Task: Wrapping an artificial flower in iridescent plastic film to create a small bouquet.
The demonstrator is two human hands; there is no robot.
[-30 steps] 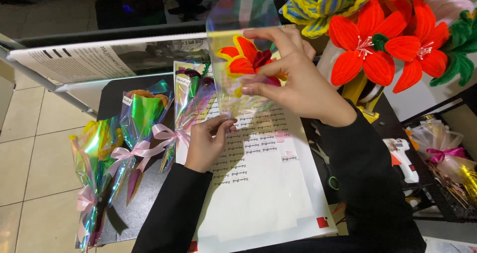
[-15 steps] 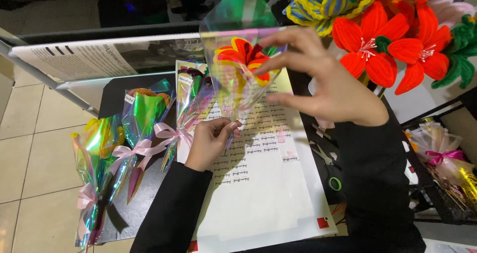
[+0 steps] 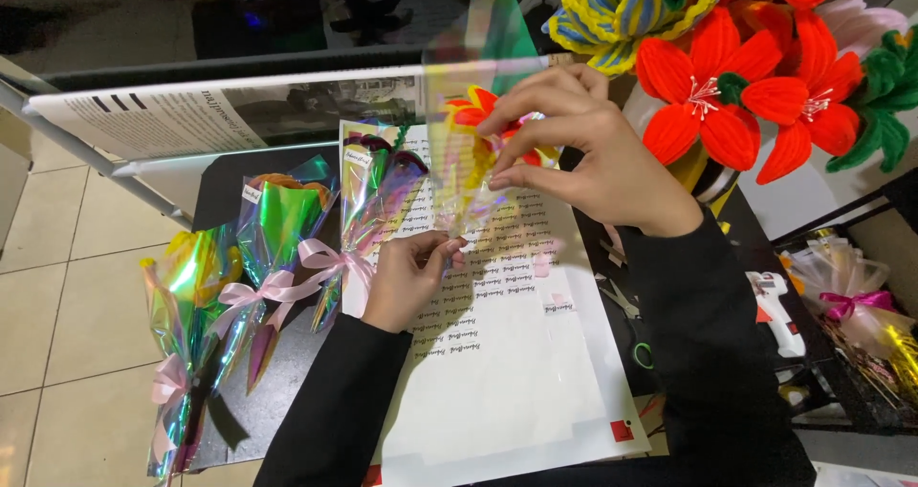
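My right hand [image 3: 583,143] grips the upper part of an iridescent cellophane wrap [image 3: 469,95] with a red-and-yellow pipe-cleaner flower [image 3: 475,133] inside it. My left hand [image 3: 409,279] pinches the narrow bottom of the same wrap, just above a white sticker sheet [image 3: 497,353] printed with rows of small labels. Both hands hold the wrapped flower upright over the sheet, which lies on a dark table [image 3: 287,372].
Three wrapped flowers with pink ribbon bows [image 3: 277,258] lie in a row on the table's left. A bunch of big red and yellow-blue pipe-cleaner flowers [image 3: 727,86] stands at the upper right. Scissors [image 3: 631,324] and a white glue gun [image 3: 775,305] lie at right. Newspaper [image 3: 191,114] is behind.
My right hand has lifted slightly and shifted its fingers on the cellophane around the flower. My left hand has stayed at the wrap's bottom.
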